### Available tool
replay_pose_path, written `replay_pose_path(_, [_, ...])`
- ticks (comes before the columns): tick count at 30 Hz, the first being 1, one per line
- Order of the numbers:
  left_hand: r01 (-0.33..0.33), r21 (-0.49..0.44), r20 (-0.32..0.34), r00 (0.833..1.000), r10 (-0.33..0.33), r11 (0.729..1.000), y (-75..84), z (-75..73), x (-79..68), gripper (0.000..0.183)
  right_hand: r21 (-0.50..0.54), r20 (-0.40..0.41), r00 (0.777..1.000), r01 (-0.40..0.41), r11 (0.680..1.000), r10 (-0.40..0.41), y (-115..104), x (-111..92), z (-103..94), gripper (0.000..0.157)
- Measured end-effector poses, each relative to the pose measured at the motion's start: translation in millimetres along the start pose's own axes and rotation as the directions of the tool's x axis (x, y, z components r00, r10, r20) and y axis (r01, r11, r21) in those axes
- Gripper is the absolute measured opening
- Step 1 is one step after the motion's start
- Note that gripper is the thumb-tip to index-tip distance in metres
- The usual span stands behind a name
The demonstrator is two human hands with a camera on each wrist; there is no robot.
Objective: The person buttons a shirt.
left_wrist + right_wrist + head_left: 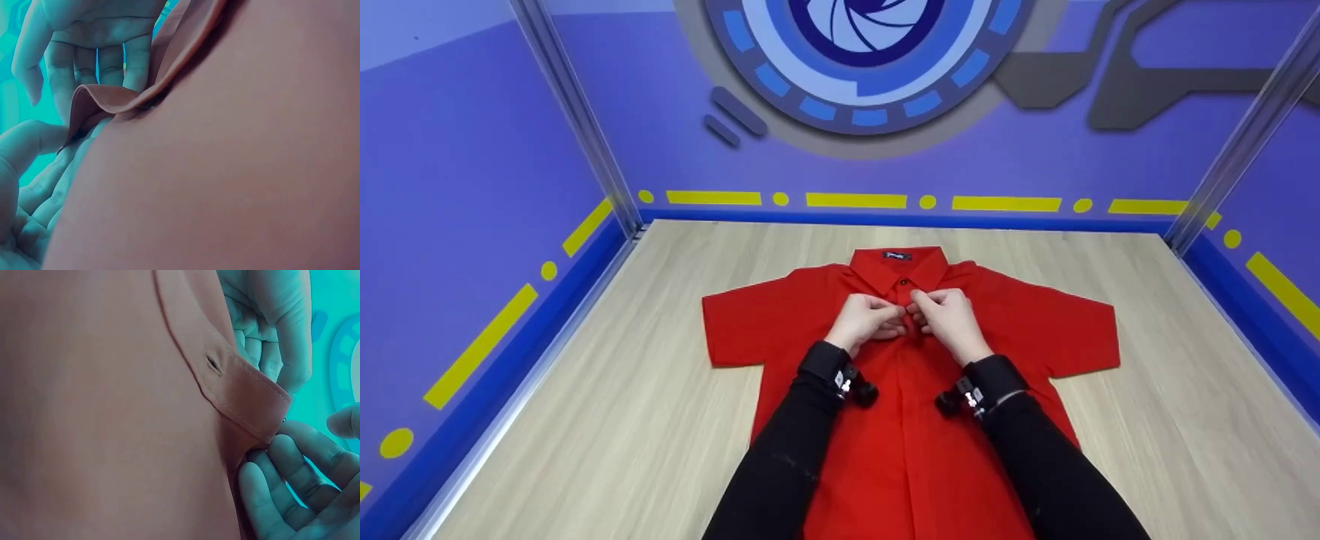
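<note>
A red short-sleeved shirt (911,420) lies front up, its collar (877,271) at the far end and a dark button (904,282) below the collar. Just under that button, both hands meet at the front placket. My left hand (870,319) pinches the placket edge between thumb and fingers, lifting it in a fold (93,104). On the other side, my right hand (952,319) has its curled fingers (256,486) at the fabric under the raised strip, with the thumb apart in the right wrist view. A buttonhole (214,364) shows on the strip.
The shirt is spread on a light wood table (622,390). Blue-purple panels (622,105) with yellow markings enclose the back and sides, joined by metal posts (577,112). Both forearms wear black sleeves and wrist cameras (862,391), which hang close above the shirt.
</note>
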State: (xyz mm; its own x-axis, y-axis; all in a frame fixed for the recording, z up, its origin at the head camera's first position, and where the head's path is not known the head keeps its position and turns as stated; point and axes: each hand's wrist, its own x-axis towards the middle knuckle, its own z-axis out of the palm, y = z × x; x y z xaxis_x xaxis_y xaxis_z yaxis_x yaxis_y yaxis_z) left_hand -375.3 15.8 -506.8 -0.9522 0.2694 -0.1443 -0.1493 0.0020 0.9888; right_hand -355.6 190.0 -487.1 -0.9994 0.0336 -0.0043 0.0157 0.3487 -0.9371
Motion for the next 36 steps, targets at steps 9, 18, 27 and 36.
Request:
replay_pose_path(9, [-0.006, 0.031, -0.001, 1.000, 0.006, 1.000, 0.5, 0.7, -2.0, 0.013, -0.034, 0.001, 1.000, 0.014, 0.999, -0.014, -0.9, -0.5, 1.3, 0.037])
replay_pose_path(18, [-0.009, 0.044, 0.007, 1.000, 0.009, 0.999, 1.9, 0.6, -3.2, 0.014, -0.035, 0.017, 1.000, 0.027, 0.999, -0.027, 2.5, 1.5, 1.3, 0.029])
replay_pose_path(27, [-0.003, 0.039, 0.000, 1.000, 0.003, 0.999, 2.5, 0.9, -3.9, 0.013, -0.005, 0.081, 0.997, -0.001, 1.000, 0.002, 4.7, 1.6, -0.8, 0.022])
replay_pose_path(36, [-0.003, 0.067, 0.009, 1.000, 0.002, 0.998, 2.7, 0.8, -4.7, 0.011, 0.005, 0.158, 0.987, -0.031, 0.999, 0.030, 5.2, 2.1, -4.3, 0.021])
